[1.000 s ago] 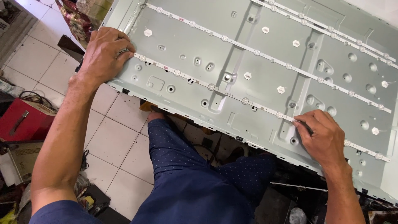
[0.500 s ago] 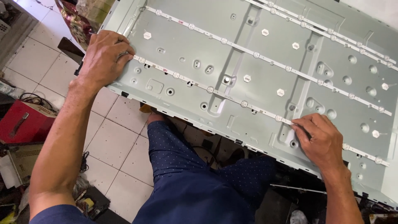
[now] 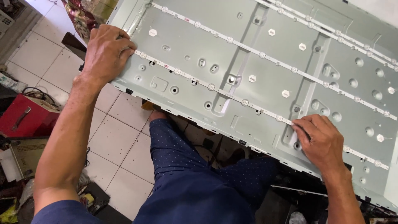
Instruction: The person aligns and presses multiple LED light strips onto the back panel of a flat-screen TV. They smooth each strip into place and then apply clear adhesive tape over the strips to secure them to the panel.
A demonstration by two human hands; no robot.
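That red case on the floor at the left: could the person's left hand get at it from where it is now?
Probably yes. The left hand rests on the metal panel corner, holding nothing, and the red case lies below beside that arm with only open tiled floor between.

panel (image 3: 257, 54): pale grey metal | light strips (image 3: 232, 97): white (small round lenses) | trousers (image 3: 190, 182): navy, fine white dots | floor (image 3: 116, 141): white tiles | case (image 3: 25, 116), left edge: red

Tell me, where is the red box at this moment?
In the head view, the red box sits at the far left on the floor, beside the left forearm and below the left hand, which rests on the grey metal panel.
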